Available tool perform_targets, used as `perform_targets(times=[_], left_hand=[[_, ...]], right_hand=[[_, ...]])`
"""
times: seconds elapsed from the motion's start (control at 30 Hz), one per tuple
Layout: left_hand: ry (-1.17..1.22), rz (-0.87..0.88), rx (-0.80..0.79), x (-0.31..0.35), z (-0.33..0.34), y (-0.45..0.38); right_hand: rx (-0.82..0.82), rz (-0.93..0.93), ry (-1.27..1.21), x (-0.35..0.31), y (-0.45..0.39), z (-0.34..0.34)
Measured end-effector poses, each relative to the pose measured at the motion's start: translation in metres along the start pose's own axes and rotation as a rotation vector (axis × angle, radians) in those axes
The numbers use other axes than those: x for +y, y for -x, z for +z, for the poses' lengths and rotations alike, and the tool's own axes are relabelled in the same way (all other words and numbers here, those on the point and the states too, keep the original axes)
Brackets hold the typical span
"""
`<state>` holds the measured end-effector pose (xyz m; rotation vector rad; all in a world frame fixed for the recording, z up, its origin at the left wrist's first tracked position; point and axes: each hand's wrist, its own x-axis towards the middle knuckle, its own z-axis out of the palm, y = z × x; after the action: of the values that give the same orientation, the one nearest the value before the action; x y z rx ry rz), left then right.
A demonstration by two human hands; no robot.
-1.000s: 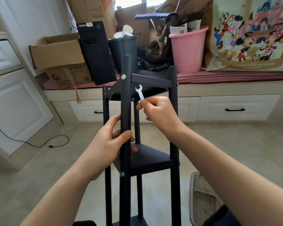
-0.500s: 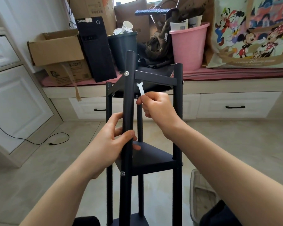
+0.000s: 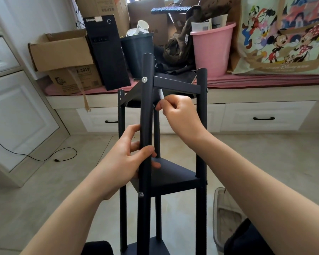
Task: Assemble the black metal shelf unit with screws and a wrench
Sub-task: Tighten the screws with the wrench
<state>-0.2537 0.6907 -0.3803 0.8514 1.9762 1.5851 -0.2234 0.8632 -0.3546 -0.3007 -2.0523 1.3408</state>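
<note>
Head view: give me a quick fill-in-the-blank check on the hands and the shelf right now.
1. The left hand grips the front ____ of the black shelf unit.
2. The right hand pinches a small white ____.
3. The tool's head is tucked under the ____ shelf panel.
4. The bucket behind the shelf unit is ____.

Missing words: pole; wrench; top; pink

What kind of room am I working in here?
Probably a home room used for storage: a window bench with drawers piled with cardboard boxes, a pink bucket and a cartoon tote bag.
</note>
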Motion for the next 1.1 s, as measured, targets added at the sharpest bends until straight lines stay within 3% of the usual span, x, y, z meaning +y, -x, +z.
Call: perform_targets(times=[0.2,0.67,1.1], left_hand=[[0.012,-0.005,-0.018,0.0,0.001,0.001],[0.027,0.006,-0.043,-0.003,0.001,0.0],[-0.025,0.011,-0.04,-0.006,-0.001,-0.001]], right_hand=[[-0.024,-0.045,-0.002,0.005,-0.002,0.003],[0.108,-0.031,-0.111,0.01,-0.014,0.028],[0.022,-0.002,-0.062,0.002,-0.002,0.003]])
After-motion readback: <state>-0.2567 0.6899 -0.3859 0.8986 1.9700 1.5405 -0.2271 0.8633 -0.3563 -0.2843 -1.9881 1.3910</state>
